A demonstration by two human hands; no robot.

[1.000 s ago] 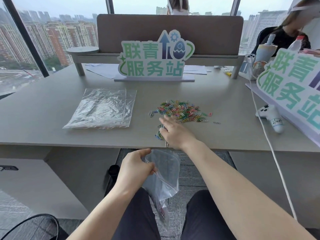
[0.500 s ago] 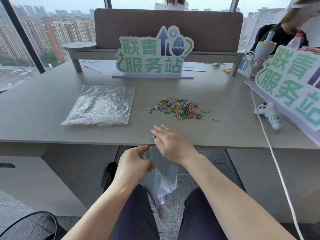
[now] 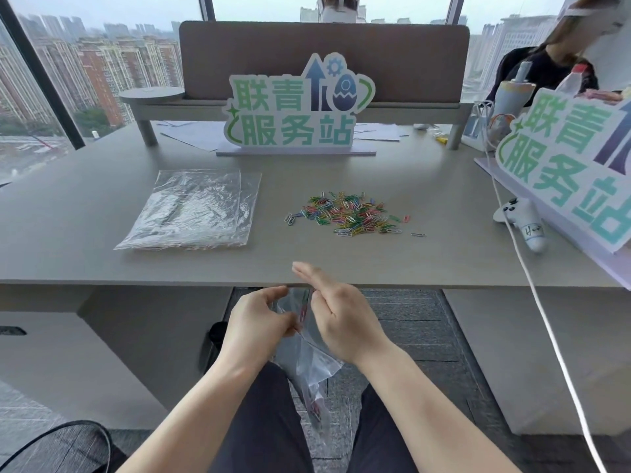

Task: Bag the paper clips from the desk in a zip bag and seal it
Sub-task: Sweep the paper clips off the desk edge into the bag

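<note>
Left hand (image 3: 259, 322): pinches the mouth of a small clear plastic zip bag (image 3: 309, 367), held below the grey desk's front edge (image 3: 170, 280). Right hand (image 3: 338, 312): fingers straight and together, edge-on at the bag's opening, a few clips dropping past it. Bag hangs over the lap, some clips already in its bottom corner. Loose pile of small coloured wire paper clips (image 3: 351, 215): mid-desk, well apart from the hands. Handling, judged: clips light, stiff, prone to scatter, best swept or taken in small pinches; bag thin, limp, slippery, best held at the zip rim.
</note>
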